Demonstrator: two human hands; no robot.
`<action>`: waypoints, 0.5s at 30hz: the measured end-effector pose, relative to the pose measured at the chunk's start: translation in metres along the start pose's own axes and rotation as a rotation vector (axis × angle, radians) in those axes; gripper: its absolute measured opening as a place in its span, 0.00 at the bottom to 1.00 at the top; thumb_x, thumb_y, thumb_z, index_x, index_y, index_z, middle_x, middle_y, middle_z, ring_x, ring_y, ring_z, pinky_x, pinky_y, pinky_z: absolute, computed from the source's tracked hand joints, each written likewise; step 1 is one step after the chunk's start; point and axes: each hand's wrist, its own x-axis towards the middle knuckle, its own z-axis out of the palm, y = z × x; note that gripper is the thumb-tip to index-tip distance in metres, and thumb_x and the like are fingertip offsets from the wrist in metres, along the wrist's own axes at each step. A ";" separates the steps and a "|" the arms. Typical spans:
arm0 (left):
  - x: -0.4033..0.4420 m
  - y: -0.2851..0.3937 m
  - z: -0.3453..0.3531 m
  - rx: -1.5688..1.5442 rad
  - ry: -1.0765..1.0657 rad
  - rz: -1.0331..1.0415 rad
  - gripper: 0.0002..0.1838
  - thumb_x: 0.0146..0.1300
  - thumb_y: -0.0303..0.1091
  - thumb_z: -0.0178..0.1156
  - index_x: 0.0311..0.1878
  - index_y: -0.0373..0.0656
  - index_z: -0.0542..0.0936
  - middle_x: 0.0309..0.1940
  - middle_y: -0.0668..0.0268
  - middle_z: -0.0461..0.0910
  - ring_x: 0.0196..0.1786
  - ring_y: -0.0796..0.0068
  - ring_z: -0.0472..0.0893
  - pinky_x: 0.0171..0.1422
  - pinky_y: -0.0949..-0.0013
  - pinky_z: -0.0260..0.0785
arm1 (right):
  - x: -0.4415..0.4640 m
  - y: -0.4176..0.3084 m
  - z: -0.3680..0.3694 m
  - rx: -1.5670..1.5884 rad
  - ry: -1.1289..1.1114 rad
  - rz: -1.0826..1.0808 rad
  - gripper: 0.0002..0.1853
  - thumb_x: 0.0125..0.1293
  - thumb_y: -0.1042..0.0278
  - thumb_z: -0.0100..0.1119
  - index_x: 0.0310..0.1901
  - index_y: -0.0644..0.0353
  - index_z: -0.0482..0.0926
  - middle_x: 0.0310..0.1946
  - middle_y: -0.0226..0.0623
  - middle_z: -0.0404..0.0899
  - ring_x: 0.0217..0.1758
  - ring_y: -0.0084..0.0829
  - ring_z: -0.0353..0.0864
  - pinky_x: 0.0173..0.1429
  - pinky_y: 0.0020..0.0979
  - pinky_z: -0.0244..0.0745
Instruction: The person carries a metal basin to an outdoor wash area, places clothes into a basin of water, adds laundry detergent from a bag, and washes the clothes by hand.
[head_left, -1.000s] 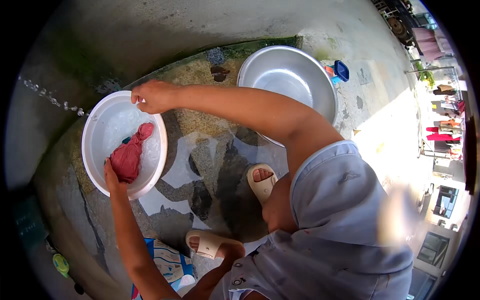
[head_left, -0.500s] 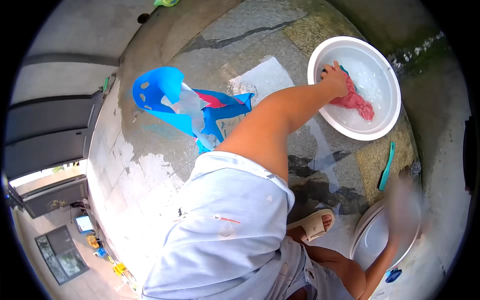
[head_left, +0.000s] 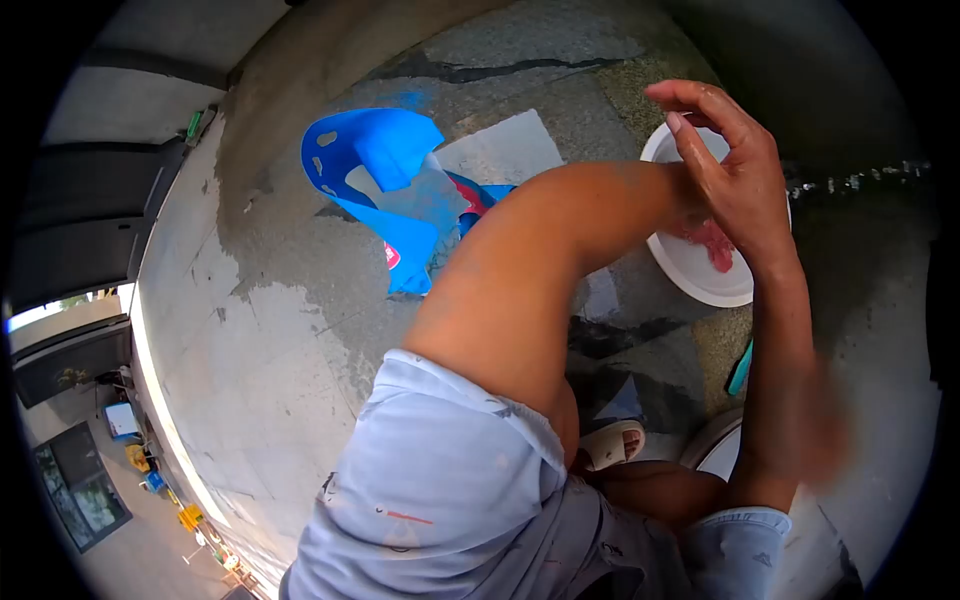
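Red cloth (head_left: 715, 248) slants diagonally, its visible end pointing lower right.

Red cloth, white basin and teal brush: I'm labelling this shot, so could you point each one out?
Red cloth (head_left: 719, 254): head view, its uncovered lower part.
White basin (head_left: 702, 294): head view, its lower rim.
Teal brush (head_left: 739, 375): head view, its wider end.

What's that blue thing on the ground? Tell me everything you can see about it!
The blue thing looks like a bag made of thin, bendy plastic. It's crumpled, with one end curled into a loop with oval holes. It has greyish-white parts and pinkish-red patches. It lies on the partly wet paving. The left arm hides some of it, and I can't see any hand touching it.
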 end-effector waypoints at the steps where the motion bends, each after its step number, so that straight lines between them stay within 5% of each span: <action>1: -0.007 0.011 -0.023 0.197 -0.099 0.082 0.31 0.56 0.39 0.65 0.65 0.43 0.74 0.60 0.50 0.75 0.56 0.57 0.79 0.57 0.57 0.75 | 0.003 0.017 0.000 0.038 0.084 0.067 0.12 0.68 0.73 0.57 0.52 0.58 0.82 0.45 0.38 0.86 0.48 0.33 0.85 0.56 0.32 0.77; 3: -0.048 0.025 -0.068 0.524 -0.216 0.172 0.28 0.57 0.40 0.65 0.61 0.42 0.79 0.55 0.53 0.82 0.53 0.65 0.84 0.55 0.61 0.76 | -0.011 0.053 -0.009 0.040 0.199 0.196 0.12 0.67 0.72 0.56 0.51 0.58 0.82 0.43 0.40 0.86 0.46 0.35 0.86 0.54 0.34 0.79; 4: -0.074 0.041 -0.085 0.625 -0.310 -0.001 0.22 0.58 0.40 0.64 0.54 0.43 0.83 0.54 0.53 0.81 0.49 0.56 0.84 0.57 0.58 0.75 | -0.028 0.065 -0.016 0.026 0.194 0.327 0.12 0.67 0.72 0.55 0.51 0.59 0.81 0.42 0.42 0.86 0.45 0.36 0.87 0.54 0.35 0.80; 6: -0.156 0.032 -0.117 0.515 -0.178 -0.054 0.23 0.56 0.36 0.66 0.56 0.44 0.81 0.55 0.53 0.81 0.57 0.54 0.80 0.63 0.57 0.71 | -0.065 0.077 -0.034 -0.035 -0.065 0.580 0.13 0.66 0.72 0.54 0.50 0.61 0.81 0.40 0.46 0.86 0.45 0.42 0.86 0.53 0.38 0.79; 7: -0.196 0.029 -0.133 0.456 -0.111 -0.075 0.24 0.56 0.34 0.67 0.57 0.44 0.81 0.55 0.54 0.81 0.61 0.53 0.78 0.66 0.57 0.69 | -0.091 0.089 -0.037 -0.077 -0.133 0.469 0.12 0.65 0.70 0.55 0.47 0.61 0.82 0.40 0.49 0.85 0.45 0.45 0.85 0.52 0.41 0.78; 9: -0.259 0.033 -0.145 0.316 0.040 -0.114 0.39 0.39 0.25 0.73 0.62 0.44 0.78 0.60 0.52 0.78 0.65 0.52 0.74 0.67 0.55 0.68 | -0.151 0.093 -0.038 -0.043 -0.271 0.516 0.10 0.65 0.71 0.56 0.46 0.60 0.81 0.40 0.46 0.84 0.45 0.46 0.84 0.50 0.42 0.76; 12: -0.330 -0.013 -0.119 0.504 0.066 -0.400 0.62 0.25 0.28 0.78 0.74 0.49 0.64 0.71 0.51 0.67 0.73 0.40 0.63 0.73 0.47 0.60 | -0.236 0.083 -0.040 0.084 -0.239 0.681 0.12 0.64 0.69 0.53 0.46 0.60 0.82 0.40 0.45 0.85 0.44 0.45 0.84 0.49 0.41 0.77; 13: -0.341 -0.035 -0.107 0.387 0.114 -0.331 0.51 0.31 0.33 0.81 0.67 0.44 0.72 0.58 0.49 0.77 0.59 0.46 0.76 0.63 0.52 0.69 | -0.264 0.083 -0.031 0.128 -0.168 0.789 0.12 0.64 0.70 0.53 0.47 0.59 0.82 0.40 0.44 0.85 0.45 0.42 0.85 0.49 0.39 0.77; 15: -0.357 -0.087 -0.088 0.234 0.087 -0.527 0.43 0.40 0.27 0.74 0.66 0.50 0.74 0.53 0.52 0.81 0.56 0.51 0.79 0.64 0.56 0.70 | -0.317 0.081 -0.012 0.333 -0.016 0.956 0.13 0.64 0.66 0.57 0.49 0.59 0.82 0.41 0.41 0.85 0.45 0.37 0.85 0.51 0.37 0.78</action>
